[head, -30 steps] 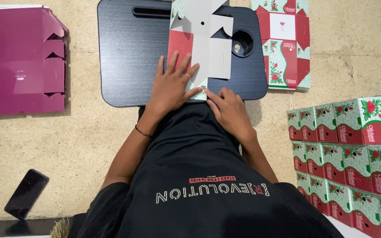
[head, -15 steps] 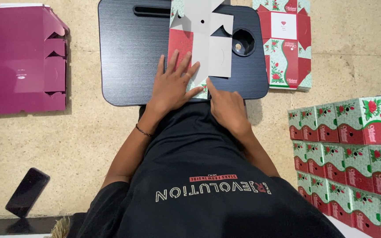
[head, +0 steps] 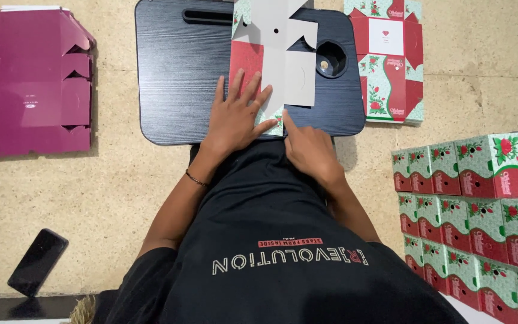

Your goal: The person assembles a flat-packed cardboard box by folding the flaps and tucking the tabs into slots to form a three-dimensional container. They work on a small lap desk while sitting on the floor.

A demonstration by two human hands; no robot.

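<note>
A flat, unfolded cardboard box blank (head: pixel 274 57), grey inside with red and green flowered flaps, lies on a black lap tray (head: pixel 178 78). My left hand (head: pixel 235 117) presses flat on the blank's near left part, fingers spread. My right hand (head: pixel 308 150) rests at the blank's near edge, index finger pushing against the bottom flap, the other fingers curled. Neither hand lifts the blank off the tray.
A stack of flat printed blanks (head: pixel 388 60) lies right of the tray. Several folded red and green flowered boxes (head: pixel 475 204) stand stacked at the right. Flat maroon blanks (head: pixel 28 84) lie at the left. A black phone (head: pixel 37 261) lies on the floor, lower left.
My right hand has slid slightly toward me and to the right along the blank's near edge. The left hand stays pressed on the blank.
</note>
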